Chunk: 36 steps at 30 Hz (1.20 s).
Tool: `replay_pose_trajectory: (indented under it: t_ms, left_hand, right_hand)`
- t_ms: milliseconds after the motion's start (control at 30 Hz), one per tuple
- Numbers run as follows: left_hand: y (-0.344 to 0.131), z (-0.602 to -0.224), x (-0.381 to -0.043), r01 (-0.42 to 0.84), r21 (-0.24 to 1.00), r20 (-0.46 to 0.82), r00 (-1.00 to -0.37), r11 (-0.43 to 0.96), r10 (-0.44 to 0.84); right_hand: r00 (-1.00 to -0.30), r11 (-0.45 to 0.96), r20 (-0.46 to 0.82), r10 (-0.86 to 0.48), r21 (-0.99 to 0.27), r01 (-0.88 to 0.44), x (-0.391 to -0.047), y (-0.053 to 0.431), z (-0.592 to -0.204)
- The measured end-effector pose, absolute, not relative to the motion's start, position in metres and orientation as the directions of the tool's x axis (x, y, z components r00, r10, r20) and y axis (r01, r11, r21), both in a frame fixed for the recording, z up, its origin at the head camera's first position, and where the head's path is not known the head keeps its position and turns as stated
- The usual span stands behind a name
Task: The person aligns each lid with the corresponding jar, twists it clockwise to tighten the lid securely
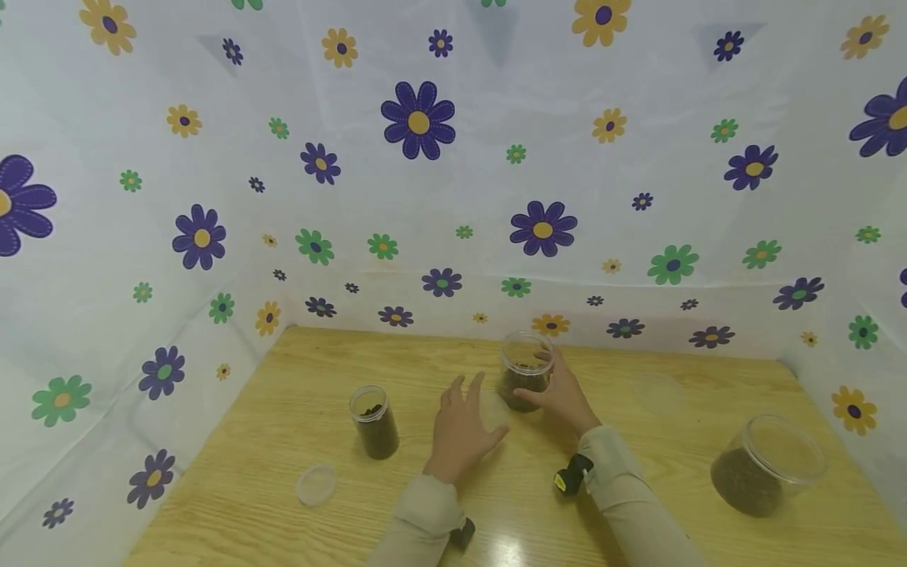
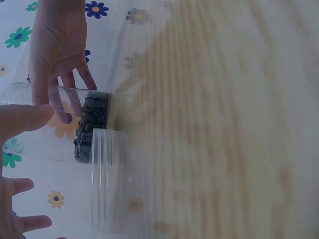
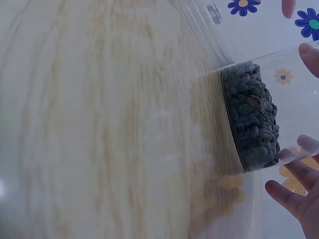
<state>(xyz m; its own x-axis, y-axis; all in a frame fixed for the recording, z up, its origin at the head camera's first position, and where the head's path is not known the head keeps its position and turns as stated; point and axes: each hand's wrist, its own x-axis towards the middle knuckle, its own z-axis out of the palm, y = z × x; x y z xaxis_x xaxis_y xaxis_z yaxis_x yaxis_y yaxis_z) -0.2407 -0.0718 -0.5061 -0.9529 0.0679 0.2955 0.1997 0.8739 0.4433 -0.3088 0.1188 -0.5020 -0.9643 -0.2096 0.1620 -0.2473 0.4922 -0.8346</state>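
Observation:
A clear open jar (image 1: 523,376) with dark beans in its lower part stands toward the back of the table. My right hand (image 1: 563,394) holds it from the right, thumb across the near side and fingers toward the far side. In the right wrist view the beans (image 3: 251,117) show through the wall, with fingertips at the jar's side. My left hand (image 1: 460,429) is left of the jar and nearer me, its fingers spread and nothing in them. A clear round lid (image 1: 495,411) with a ribbed rim lies flat between the hands, just in front of the jar.
On the left stands a tall, narrow clear jar (image 1: 375,425) of dark contents, with a round lid (image 1: 316,484) near it. A wide jar (image 1: 761,468), partly filled with dark contents, is at the right. Another translucent lid (image 1: 659,393) lies at the back right. Flower-printed cloth (image 1: 453,197) surrounds the table.

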Motion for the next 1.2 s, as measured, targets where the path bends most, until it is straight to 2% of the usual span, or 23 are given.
replay_pose_trajectory:
  t_ms: [200,600,1200]
  left_hand:
    - [-0.07,-0.504,-0.245,0.173,0.384,0.241,-0.967,0.907,0.083]
    - [-0.066,-0.51,-0.254,0.141,0.346,0.133,-0.986,0.928,0.1]
    - [-0.061,-0.511,-0.254,0.129,0.338,0.072,-0.991,0.932,0.111]
  right_hand:
    - [-0.966,0.486,0.16,-0.205,-0.84,-0.242,-0.309,0.118,-0.499]
    - [-0.967,0.484,0.156,-0.201,-0.842,-0.236,-0.311,0.118,-0.498]
    - [-0.975,0.494,0.127,-0.182,-0.846,-0.202,-0.308,0.118,-0.498]
